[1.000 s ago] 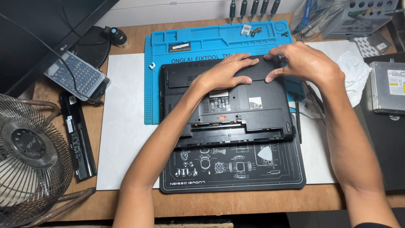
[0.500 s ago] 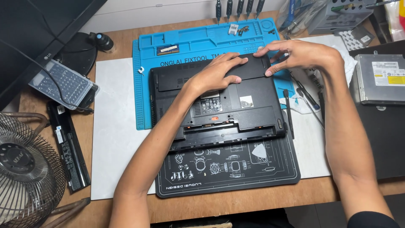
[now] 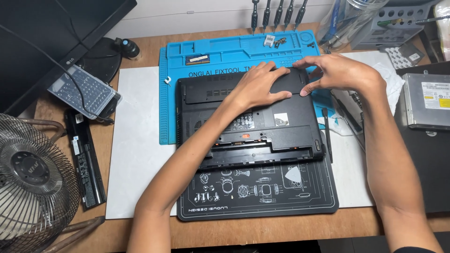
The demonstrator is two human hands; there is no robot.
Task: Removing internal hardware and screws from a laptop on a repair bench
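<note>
A black laptop (image 3: pixel 206 126) lies upside down across a blue repair mat (image 3: pixel 234 51) and a black mat (image 3: pixel 258 197). My left hand (image 3: pixel 260 86) rests flat, fingers spread, on a bottom cover panel (image 3: pixel 293 82) at the laptop's far right corner. My right hand (image 3: pixel 335 72) pinches that panel's right edge between thumb and fingers. The battery bay along the laptop's near edge is open and bare.
A black battery bar (image 3: pixel 84 157) and a desk fan (image 3: pixel 33 182) sit at the left, with a monitor (image 3: pixel 47 42) behind. Screwdrivers (image 3: pixel 276 14) stand at the back. A silver optical drive (image 3: pixel 429 100) lies right. A thin black pry tool (image 3: pixel 326 136) lies beside the laptop.
The view has shifted, so the laptop sits nearer the centre. Both hands stay on the far right cover panel; my right hand's fingers have curled into a pinch at its edge.
</note>
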